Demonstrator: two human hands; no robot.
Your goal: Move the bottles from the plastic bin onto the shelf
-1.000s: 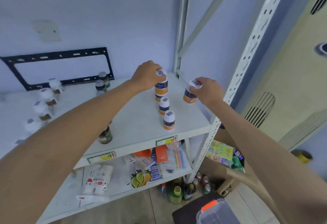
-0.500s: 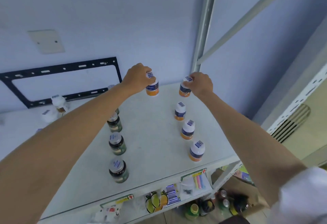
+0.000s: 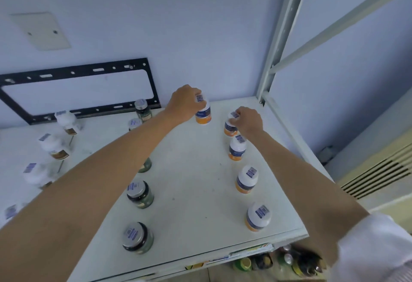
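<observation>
My left hand (image 3: 183, 103) grips the cap of a white bottle with a blue and orange label (image 3: 203, 114) standing near the back of the white shelf (image 3: 196, 183). My right hand (image 3: 248, 122) holds the cap of a second such bottle (image 3: 230, 128) at the back right. Three more orange-labelled bottles (image 3: 237, 150) (image 3: 246, 179) (image 3: 258, 217) stand in a row toward the front edge, below my right hand. The plastic bin is out of view.
Dark green jars (image 3: 140, 194) (image 3: 136, 238) (image 3: 143, 110) form a row under my left arm. Blurred white bottles (image 3: 54, 145) stand at the far left. A grey shelf upright (image 3: 279, 36) rises at the back right corner. A black wall bracket (image 3: 75, 90) hangs behind the shelf.
The view has tilted down and closer over the shelf top. Both hands have stayed on their bottle caps, and the two bottles now stand at the back of the shelf.
</observation>
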